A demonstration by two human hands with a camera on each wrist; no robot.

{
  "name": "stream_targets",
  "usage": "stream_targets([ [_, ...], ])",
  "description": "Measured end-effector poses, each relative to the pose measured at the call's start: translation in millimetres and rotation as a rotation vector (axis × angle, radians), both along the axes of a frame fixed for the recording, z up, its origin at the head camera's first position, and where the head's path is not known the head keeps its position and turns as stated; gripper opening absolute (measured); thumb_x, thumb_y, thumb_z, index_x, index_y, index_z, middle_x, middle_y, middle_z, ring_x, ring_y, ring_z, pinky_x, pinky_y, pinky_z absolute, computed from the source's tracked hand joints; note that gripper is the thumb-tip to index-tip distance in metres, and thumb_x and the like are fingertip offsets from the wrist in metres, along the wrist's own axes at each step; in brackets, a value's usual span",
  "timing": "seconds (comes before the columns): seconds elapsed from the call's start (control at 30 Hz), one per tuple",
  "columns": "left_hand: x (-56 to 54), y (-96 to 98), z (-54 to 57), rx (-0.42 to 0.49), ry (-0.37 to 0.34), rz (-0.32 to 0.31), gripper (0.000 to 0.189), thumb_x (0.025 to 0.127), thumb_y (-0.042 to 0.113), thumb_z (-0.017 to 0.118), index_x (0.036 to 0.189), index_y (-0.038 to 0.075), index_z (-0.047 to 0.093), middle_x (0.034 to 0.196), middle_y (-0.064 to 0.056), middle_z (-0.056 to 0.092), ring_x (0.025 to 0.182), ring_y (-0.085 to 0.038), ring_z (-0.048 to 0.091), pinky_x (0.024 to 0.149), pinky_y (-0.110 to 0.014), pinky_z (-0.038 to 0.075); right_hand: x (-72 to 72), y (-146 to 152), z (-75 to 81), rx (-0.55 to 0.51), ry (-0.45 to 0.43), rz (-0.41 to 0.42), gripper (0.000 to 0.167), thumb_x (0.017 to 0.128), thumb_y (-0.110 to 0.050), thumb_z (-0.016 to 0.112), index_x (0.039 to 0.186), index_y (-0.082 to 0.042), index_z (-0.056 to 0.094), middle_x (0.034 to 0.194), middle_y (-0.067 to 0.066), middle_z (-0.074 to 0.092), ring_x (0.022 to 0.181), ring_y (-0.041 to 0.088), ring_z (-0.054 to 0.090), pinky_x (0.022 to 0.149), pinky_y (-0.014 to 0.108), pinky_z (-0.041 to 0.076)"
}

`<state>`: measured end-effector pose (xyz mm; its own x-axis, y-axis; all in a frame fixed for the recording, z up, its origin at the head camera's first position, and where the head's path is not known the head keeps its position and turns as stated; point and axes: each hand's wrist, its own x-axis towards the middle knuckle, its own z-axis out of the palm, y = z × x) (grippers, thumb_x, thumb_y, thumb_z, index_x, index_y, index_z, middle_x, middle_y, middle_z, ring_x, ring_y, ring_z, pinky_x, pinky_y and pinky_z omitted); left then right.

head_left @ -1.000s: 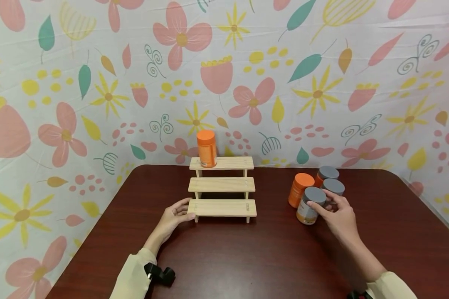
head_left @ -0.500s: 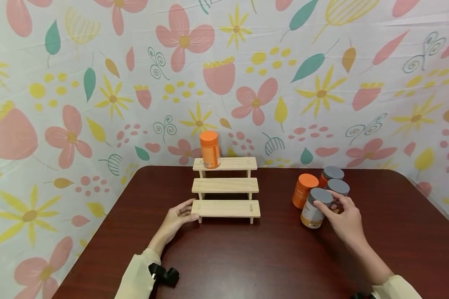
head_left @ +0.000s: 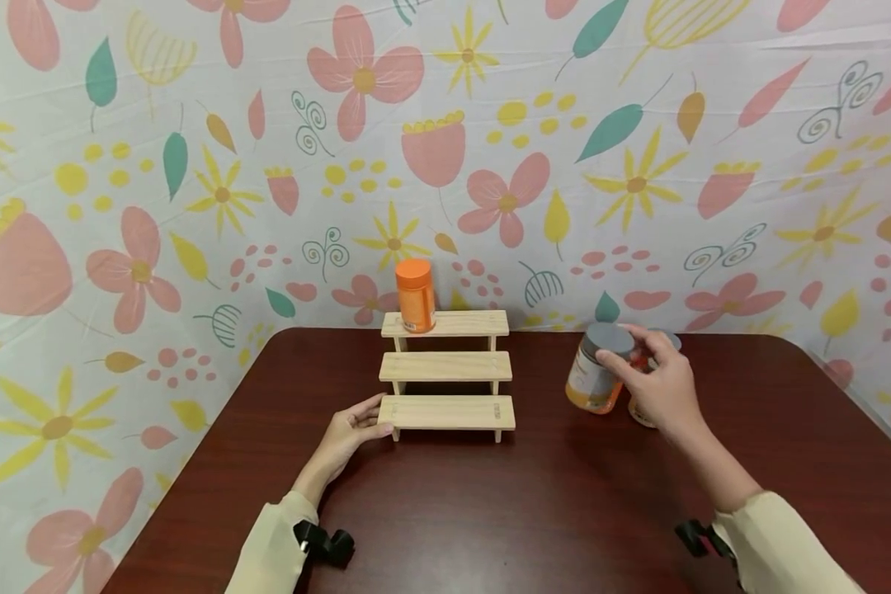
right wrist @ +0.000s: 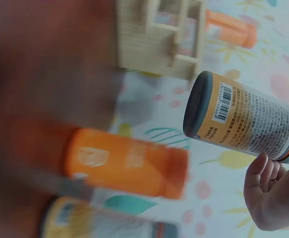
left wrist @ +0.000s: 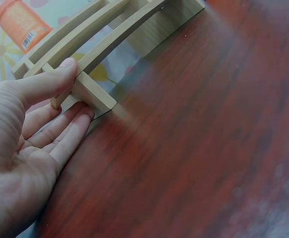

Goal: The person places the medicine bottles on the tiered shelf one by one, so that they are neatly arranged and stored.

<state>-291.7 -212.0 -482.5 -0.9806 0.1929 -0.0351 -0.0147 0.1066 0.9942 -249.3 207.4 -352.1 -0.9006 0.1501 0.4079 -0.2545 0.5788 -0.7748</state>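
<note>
My right hand [head_left: 661, 384] grips a white-and-amber supplement jar [head_left: 592, 381] by its grey lid. The jar is in the air, slightly tilted, and its barcode label [right wrist: 248, 116] faces the right wrist camera. With thumb on the board and fingers beside the leg, my left hand [head_left: 345, 437] holds the left end of the lowest step of a three-tier wooden display stand [head_left: 445, 412]. An orange bottle [head_left: 416, 299] stands upright at the left of the top tier. The two lower tiers are bare.
An orange-capped bottle [right wrist: 124, 161] and another grey-lidded jar [right wrist: 104, 223] stand on the table, mostly hidden behind the held jar and right hand in the head view. Behind them shows one more grey lid [head_left: 670, 338]. A flowered cloth [head_left: 505, 148] hangs behind the dark table [head_left: 445, 511].
My right hand has lifted the grey-lidded jar off the table and moved it up and slightly left, away from the other containers. The left hand keeps its hold on the stand.
</note>
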Motion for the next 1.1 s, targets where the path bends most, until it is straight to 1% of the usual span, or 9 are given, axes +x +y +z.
stream_targets([
  [0.07,0.1,-0.1,0.4,0.005,0.000,-0.002,0.070,0.087,0.009,0.073,0.148,0.003,0.040,0.133,-0.024,0.058,0.102,-0.007,0.064,0.085,-0.021,0.052,-7.9,-7.8,12.1,-0.018,-0.016,0.016,0.055,0.092,-0.036,0.066,0.137,-0.007,0.053,0.096,-0.005,0.044,0.084,0.003,0.042,0.066,0.009,0.039],
  [0.13,0.1,-0.1,0.4,0.011,0.000,-0.002,0.070,0.086,0.009,0.073,0.148,0.003,0.041,0.133,-0.024,0.057,0.102,-0.007,0.064,0.085,-0.020,0.052,-17.0,-16.5,22.4,-0.030,-0.026,0.029,0.058,0.092,-0.039,0.066,0.140,-0.008,0.052,0.101,-0.005,0.045,0.086,0.000,0.043,0.065,0.009,0.040],
  [0.27,-0.8,-0.1,-1.0,0.004,0.001,0.001,0.070,0.086,0.011,0.074,0.148,0.004,0.041,0.132,-0.023,0.058,0.101,-0.006,0.065,0.085,-0.020,0.052,-38.9,-36.5,32.6,-0.060,-0.003,0.072,0.056,0.091,-0.036,0.068,0.138,-0.008,0.054,0.109,0.001,0.049,0.091,0.001,0.045,0.068,0.011,0.043],
  [0.33,-1.4,0.1,-2.0,0.000,-0.002,0.003,0.070,0.086,0.011,0.074,0.148,0.004,0.041,0.132,-0.022,0.059,0.101,-0.006,0.065,0.085,-0.020,0.052,-49.7,-46.8,33.9,-0.071,0.013,0.102,0.054,0.091,-0.033,0.068,0.136,-0.006,0.056,0.113,0.005,0.050,0.094,0.006,0.045,0.071,0.016,0.043],
  [0.47,-0.3,-0.6,-3.3,0.012,-0.014,0.012,0.069,0.086,0.008,0.073,0.147,0.004,0.042,0.132,-0.023,0.058,0.102,-0.008,0.064,0.085,-0.020,0.052,-68.6,-65.9,34.4,-0.106,0.027,0.150,0.054,0.091,-0.033,0.068,0.136,-0.005,0.056,0.116,0.011,0.050,0.099,0.016,0.046,0.082,0.028,0.044],
  [0.6,0.5,0.1,-2.8,0.011,-0.008,0.003,0.069,0.086,0.008,0.073,0.147,0.003,0.041,0.133,-0.025,0.057,0.106,-0.013,0.064,0.085,-0.021,0.052,-83.5,-79.4,37.0,-0.151,0.026,0.151,0.056,0.090,-0.034,0.070,0.136,-0.005,0.055,0.115,0.013,0.050,0.102,0.022,0.046,0.089,0.037,0.042],
  [0.77,-1.0,1.9,-0.4,0.013,-0.005,0.002,0.069,0.086,0.009,0.073,0.147,0.004,0.042,0.133,-0.025,0.057,0.106,-0.013,0.064,0.085,-0.021,0.052,-97.0,-91.8,41.6,-0.159,0.041,0.145,0.057,0.088,-0.030,0.073,0.135,-0.002,0.055,0.118,0.018,0.052,0.104,0.027,0.049,0.090,0.039,0.043],
  [0.9,-1.1,1.8,0.7,0.012,-0.004,0.019,0.067,0.085,0.006,0.073,0.146,0.002,0.044,0.130,-0.024,0.059,0.102,-0.011,0.065,0.084,-0.020,0.052,-107.2,-100.5,41.3,-0.162,0.049,0.153,0.057,0.086,-0.028,0.075,0.133,-0.001,0.057,0.113,0.017,0.052,0.103,0.029,0.050,0.088,0.038,0.044],
  [1.1,0.7,0.5,0.9,0.015,-0.006,0.017,0.067,0.085,0.006,0.073,0.145,0.001,0.044,0.128,-0.023,0.060,0.099,-0.008,0.064,0.083,-0.020,0.052,-117.3,-113.3,36.2,-0.164,-0.005,0.145,0.060,0.087,-0.034,0.074,0.136,-0.004,0.055,0.116,0.014,0.050,0.106,0.028,0.050,0.092,0.040,0.045],
])
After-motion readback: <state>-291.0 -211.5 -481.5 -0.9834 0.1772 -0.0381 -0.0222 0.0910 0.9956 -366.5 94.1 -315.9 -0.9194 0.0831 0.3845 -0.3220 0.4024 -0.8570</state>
